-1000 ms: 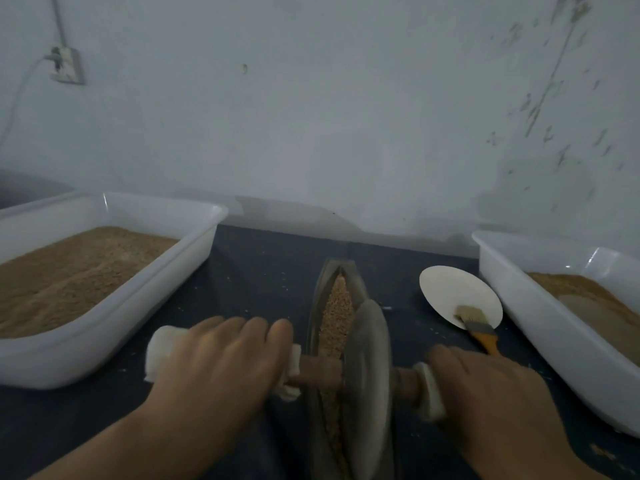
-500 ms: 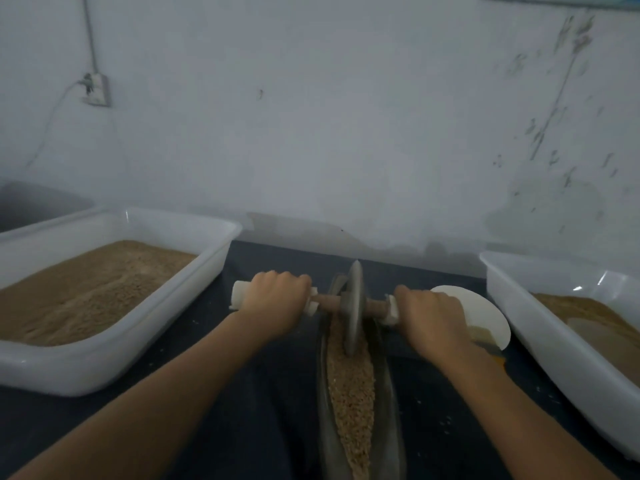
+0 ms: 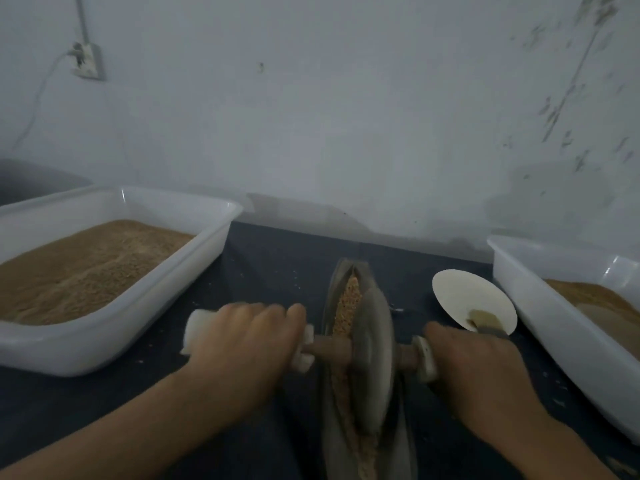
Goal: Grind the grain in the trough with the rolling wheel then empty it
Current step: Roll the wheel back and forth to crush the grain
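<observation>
A narrow boat-shaped metal trough (image 3: 330,296) lies lengthwise on the dark table, with brown grain (image 3: 348,303) heaped along its groove. A grey rolling wheel (image 3: 372,355) stands on edge in the trough near its middle, on a wooden axle with white-wrapped handles. My left hand (image 3: 246,344) grips the left handle. My right hand (image 3: 474,368) grips the right handle, which it mostly hides. Both arms reach in from the bottom of the view.
A white tub (image 3: 114,327) of brown grain stands at the left. Another white tub (image 3: 554,313) with ground brown material is at the right. Between trough and right tub lies a white dish (image 3: 464,292) holding a brush (image 3: 483,318). A wall stands close behind.
The wheel has rolled back toward me along the trough from its far end, both hands pulling the handles nearer. Grain at the far end is uncovered again.
</observation>
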A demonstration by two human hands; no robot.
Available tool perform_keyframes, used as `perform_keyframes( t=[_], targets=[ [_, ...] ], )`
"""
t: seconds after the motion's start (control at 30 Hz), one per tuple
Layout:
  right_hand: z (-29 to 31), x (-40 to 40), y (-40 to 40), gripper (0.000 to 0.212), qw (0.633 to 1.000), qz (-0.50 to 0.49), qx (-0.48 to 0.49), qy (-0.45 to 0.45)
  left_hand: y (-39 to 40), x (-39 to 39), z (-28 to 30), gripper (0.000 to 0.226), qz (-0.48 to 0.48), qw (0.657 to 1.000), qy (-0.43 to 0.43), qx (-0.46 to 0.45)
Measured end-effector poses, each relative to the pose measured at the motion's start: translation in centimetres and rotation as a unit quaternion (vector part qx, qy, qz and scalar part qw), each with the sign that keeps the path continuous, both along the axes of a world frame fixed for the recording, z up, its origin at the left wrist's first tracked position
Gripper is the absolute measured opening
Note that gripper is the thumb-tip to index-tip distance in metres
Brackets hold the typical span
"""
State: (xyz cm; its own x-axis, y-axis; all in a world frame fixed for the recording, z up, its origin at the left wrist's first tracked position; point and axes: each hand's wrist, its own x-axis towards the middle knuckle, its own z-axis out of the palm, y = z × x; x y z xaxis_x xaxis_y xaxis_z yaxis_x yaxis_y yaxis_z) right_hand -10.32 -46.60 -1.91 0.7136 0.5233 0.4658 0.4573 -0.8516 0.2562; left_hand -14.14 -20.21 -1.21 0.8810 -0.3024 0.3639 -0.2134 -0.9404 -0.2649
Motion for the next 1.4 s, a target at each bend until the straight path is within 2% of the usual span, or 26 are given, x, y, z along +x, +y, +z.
perform_keyframes(
  t=[0.03, 0.1, 0.17, 0.23, 0.4, 0.47, 0.53, 0.6, 0.67, 0.7, 0.77, 0.9, 1.0, 1.1, 1.23, 1.33, 1.4],
  targets=[
    [-0.5, 1.7, 0.1, 0.053, 0.999, -0.038, -0.024, 0.027, -0.3, 2.0, -0.1, 0.032, 0.021, 1.0, -0.003, 0.012],
    [-1.0, 5.5, 0.3, 0.035, 0.994, -0.105, -0.007, 0.041, -0.5, 6.4, 0.1, 0.02, 0.037, 0.999, -0.024, 0.017],
    [-0.7, 8.3, 1.1, 0.022, 0.991, -0.129, 0.021, 0.029, -0.5, 10.0, 0.8, 0.019, 0.046, 0.998, -0.036, 0.031],
    [0.0, 9.8, 2.0, 0.017, 0.99, -0.142, 0.007, -0.006, -0.2, 12.2, 1.4, 0.018, 0.048, 0.998, -0.022, 0.018],
    [0.3, 6.4, 1.2, 0.024, 0.992, -0.117, -0.014, 0.037, -0.4, 8.5, 0.6, 0.025, 0.043, 0.999, 0.005, -0.019],
    [-0.1, 2.5, 0.3, 0.044, 0.998, -0.045, -0.014, 0.03, -0.3, 4.6, -0.4, 0.034, 0.028, 0.999, 0.026, -0.037],
    [0.1, -0.5, -0.5, 0.063, 0.998, -0.03, 0.005, 0.046, -0.3, 0.8, -0.4, 0.049, -0.034, 0.999, -0.007, -0.028],
    [0.0, -1.4, -1.3, 0.054, 0.991, -0.072, -0.03, 0.106, -0.1, -1.4, -0.5, 0.06, -0.091, 0.994, -0.056, -0.034],
    [-0.3, -1.8, -1.3, 0.047, 0.982, -0.114, -0.049, 0.142, -0.3, -1.4, -0.3, 0.065, -0.069, 0.997, -0.03, -0.031],
    [-0.2, -1.6, -1.0, 0.054, 0.987, -0.1, -0.069, 0.105, -0.6, -0.6, -0.2, 0.062, -0.048, 0.998, -0.015, -0.028],
    [-0.1, -0.6, -0.3, 0.058, 0.995, -0.08, -0.032, 0.058, -1.1, 2.5, -0.5, 0.044, 0.006, 1.0, -0.003, -0.01],
    [0.7, 6.3, 1.5, 0.024, 0.989, -0.134, -0.015, 0.057, -0.8, 9.7, -0.3, 0.024, 0.036, 0.999, -0.037, -0.001],
    [1.1, 9.2, 2.6, 0.02, 0.989, -0.146, -0.028, 0.01, -0.4, 12.7, -0.3, 0.027, 0.039, 0.998, -0.03, -0.029],
    [0.9, 7.7, 2.6, 0.023, 0.991, -0.122, -0.046, -0.005, -0.2, 11.1, -1.1, 0.031, 0.04, 0.998, -0.028, -0.05],
    [1.4, 1.7, 1.4, 0.042, 0.995, -0.041, -0.091, -0.003, 0.4, 4.4, -1.9, 0.041, 0.016, 0.998, 0.021, -0.049],
    [1.6, -2.4, 0.0, 0.052, 0.998, 0.018, -0.033, -0.051, 0.4, -0.8, -1.2, 0.06, -0.06, 0.997, -0.038, -0.032],
    [1.2, -3.1, -0.8, 0.052, 0.999, 0.032, -0.014, -0.042, 0.3, -1.8, -0.8, 0.053, -0.042, 0.999, -0.02, -0.017]
  ],
)
